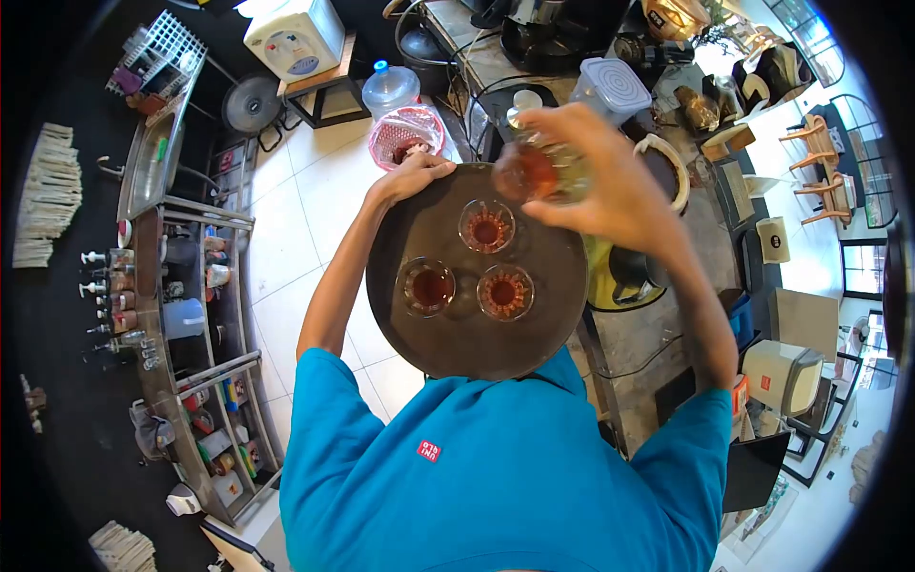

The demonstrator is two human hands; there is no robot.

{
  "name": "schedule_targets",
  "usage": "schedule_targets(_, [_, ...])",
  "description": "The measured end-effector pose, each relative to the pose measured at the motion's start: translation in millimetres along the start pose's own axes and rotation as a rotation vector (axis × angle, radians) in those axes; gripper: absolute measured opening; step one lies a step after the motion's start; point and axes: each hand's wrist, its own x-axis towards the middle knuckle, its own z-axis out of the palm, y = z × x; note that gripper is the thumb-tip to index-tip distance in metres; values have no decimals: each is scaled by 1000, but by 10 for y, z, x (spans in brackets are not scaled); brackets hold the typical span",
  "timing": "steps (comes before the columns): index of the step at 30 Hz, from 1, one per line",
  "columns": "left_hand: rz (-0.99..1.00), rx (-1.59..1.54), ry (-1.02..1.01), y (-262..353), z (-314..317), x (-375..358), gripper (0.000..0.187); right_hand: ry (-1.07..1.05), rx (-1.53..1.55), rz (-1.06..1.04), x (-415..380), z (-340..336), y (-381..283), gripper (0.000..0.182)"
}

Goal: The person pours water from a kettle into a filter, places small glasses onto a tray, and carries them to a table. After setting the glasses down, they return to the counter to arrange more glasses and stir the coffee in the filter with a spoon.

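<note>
My left hand (416,178) grips the far left rim of a round dark brown serving tray (467,345), its thumb on top and its other fingers mostly hidden. Three small clear glasses stand on the tray: one far glass (487,227), one near left glass (428,288) and one near right glass (505,292). Reddish-brown liquid shows in each. Over the tray's far right edge, my right hand (600,176) is closed around a drinking glass (538,172) with reddish-brown liquid. That glass looks tilted and is blurred by motion.
Right of the tray runs a counter (624,357) with a lidded white container (612,88) and cables. Beyond the tray are a pink wastebasket (389,141), a water jug (391,88) and a water dispenser (297,43). Shelves with a sink (148,172) line the left.
</note>
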Motion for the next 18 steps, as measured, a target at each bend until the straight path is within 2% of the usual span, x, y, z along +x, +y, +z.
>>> schedule_targets(2, [18,8,7,-138,-28,7,35,-56,45,-11,180,321,-100,72])
schedule_targets(4, [253,-163,36,-243,-43,-85,27,-112,92,-23,308,606,-145,72])
schedule_targets(5, [294,-309,177,267,92,-408,21,-146,151,-42,348,743,-153,72])
schedule_targets(6, [292,-315,188,137,23,-369,21,-181,211,-60,377,851,-165,71])
schedule_targets(8, [290,-243,-26,-209,-175,-227,22,-228,208,-56,405,1043,-173,70])
schedule_targets(9, [471,81,-47,-126,-243,-292,29,-225,193,-102,407,1182,-123,70])
schedule_targets(10, [469,82,-35,-195,-278,-236,29,-219,176,-152,430,1287,-98,70])
schedule_targets(12, [83,-12,-55,-223,-280,-119,37,-259,178,-148,450,1434,-79,71])
schedule_targets(13, [-17,-91,-21,-198,-261,-143,38,-294,149,-122,453,1505,-65,71])
schedule_targets(18, [-53,8,-26,-181,-298,-209,45,-393,43,-106,503,1729,-19,73])
